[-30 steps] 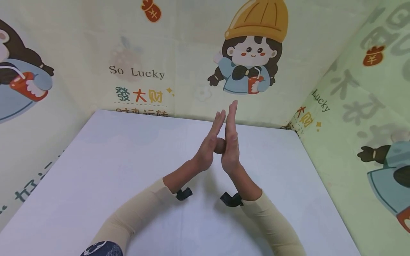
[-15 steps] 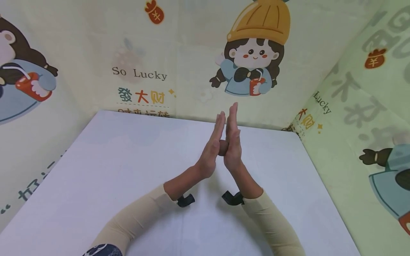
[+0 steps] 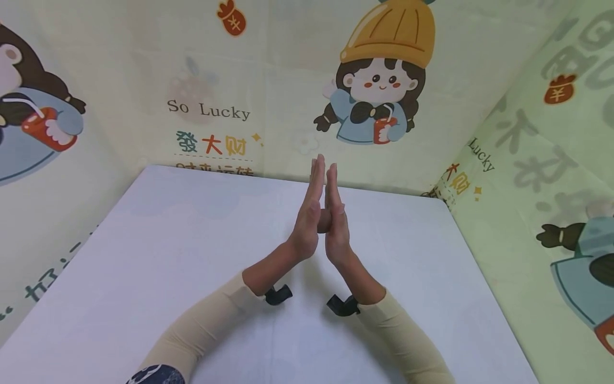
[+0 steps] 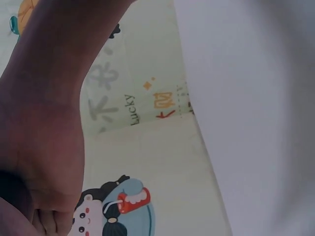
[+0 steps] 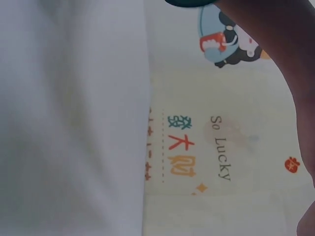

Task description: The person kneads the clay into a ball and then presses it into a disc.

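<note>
A small brown ball, smooth and round like clay, sits between my two palms in the head view. My left hand presses it from the left with fingers straight and pointing up and away. Facing it, my right hand lies against the ball's other side, its fingers straight too. Both hands are raised over the white table, nearly palm to palm, with a narrow gap between them. In the left wrist view the ball shows as a dark patch in the lower left corner, partly hidden by a hand.
The white table spreads beneath both arms. Behind it and to the right stand walls of printed cloth with cartoon figures and lettering. Black camera mounts stick out at the inner side of the wrists.
My hands slide against each other around the ball: the left fingertips now reach higher than the right ones, which were higher before. Hands and ball have shifted slightly left since half a second ago.
</note>
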Available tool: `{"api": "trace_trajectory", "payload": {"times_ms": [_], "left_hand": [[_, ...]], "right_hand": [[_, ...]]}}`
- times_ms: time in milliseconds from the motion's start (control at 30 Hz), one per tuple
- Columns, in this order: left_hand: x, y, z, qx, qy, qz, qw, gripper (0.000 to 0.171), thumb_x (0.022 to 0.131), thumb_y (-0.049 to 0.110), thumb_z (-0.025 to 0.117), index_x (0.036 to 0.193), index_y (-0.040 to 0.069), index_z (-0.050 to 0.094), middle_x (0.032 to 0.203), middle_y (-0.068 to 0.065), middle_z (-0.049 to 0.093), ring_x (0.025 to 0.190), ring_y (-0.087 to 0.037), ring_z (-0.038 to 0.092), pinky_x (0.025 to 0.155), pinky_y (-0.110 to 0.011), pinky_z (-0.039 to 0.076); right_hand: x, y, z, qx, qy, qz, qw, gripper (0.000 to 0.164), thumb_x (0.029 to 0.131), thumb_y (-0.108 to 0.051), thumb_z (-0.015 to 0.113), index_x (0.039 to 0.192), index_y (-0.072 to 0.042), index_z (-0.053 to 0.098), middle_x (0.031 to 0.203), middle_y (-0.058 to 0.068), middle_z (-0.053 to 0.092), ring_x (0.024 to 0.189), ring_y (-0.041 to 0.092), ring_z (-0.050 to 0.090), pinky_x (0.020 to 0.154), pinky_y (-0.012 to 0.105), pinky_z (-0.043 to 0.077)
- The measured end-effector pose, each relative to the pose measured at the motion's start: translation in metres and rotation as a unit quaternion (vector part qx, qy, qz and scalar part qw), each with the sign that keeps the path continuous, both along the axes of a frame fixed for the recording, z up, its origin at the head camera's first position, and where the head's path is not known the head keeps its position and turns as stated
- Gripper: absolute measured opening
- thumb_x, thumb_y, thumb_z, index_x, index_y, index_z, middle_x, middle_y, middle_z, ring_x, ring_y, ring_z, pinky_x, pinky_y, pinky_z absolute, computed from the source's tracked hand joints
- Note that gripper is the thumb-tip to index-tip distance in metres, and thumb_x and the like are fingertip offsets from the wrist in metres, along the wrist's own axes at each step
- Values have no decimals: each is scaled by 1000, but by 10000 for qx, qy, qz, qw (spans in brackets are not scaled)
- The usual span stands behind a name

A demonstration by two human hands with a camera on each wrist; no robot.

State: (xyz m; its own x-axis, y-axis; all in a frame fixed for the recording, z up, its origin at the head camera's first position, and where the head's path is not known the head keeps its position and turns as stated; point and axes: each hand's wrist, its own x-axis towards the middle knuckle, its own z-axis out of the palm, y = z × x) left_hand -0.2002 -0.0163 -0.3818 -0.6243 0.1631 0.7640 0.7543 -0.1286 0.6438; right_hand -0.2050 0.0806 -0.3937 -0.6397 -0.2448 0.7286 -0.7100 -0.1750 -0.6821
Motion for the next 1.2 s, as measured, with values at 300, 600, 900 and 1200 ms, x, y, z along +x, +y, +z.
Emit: {"api": "trace_trajectory", "payload": {"times_ms": [300,600,900,1200], "left_hand": [[-10,-12,14,247,202,116,9994,83,111,58,15,166,-2,1,176,-10,-3,161,-22,-11,126,-45,-5],[-23,-24,25,600,64,228,9979,82,110,59,16,167,2,2,177,-6,-3,160,-16,-12,126,-43,-7],[-40,-28,17,417,-77,390,9983,84,109,63,17,169,5,4,177,-5,-3,160,-13,-12,125,-43,-7],[-46,-21,-5,-265,322,428,9982,88,109,63,15,166,-3,4,175,-19,-1,161,-23,-11,126,-45,-6]], "right_hand": [[6,-9,-6,178,244,3,9995,82,113,-57,16,165,5,2,176,12,-4,161,27,-5,127,49,0],[14,-15,-13,555,361,-174,9977,84,112,-58,17,165,5,-2,175,13,-9,161,31,-8,127,51,2],[23,-19,-13,547,298,-263,9977,87,111,-60,17,165,5,-2,173,20,-17,160,29,-14,126,54,-3],[21,-15,-3,487,401,-322,9975,90,109,-65,17,166,3,1,175,9,-13,161,30,-11,125,56,-2]]}}
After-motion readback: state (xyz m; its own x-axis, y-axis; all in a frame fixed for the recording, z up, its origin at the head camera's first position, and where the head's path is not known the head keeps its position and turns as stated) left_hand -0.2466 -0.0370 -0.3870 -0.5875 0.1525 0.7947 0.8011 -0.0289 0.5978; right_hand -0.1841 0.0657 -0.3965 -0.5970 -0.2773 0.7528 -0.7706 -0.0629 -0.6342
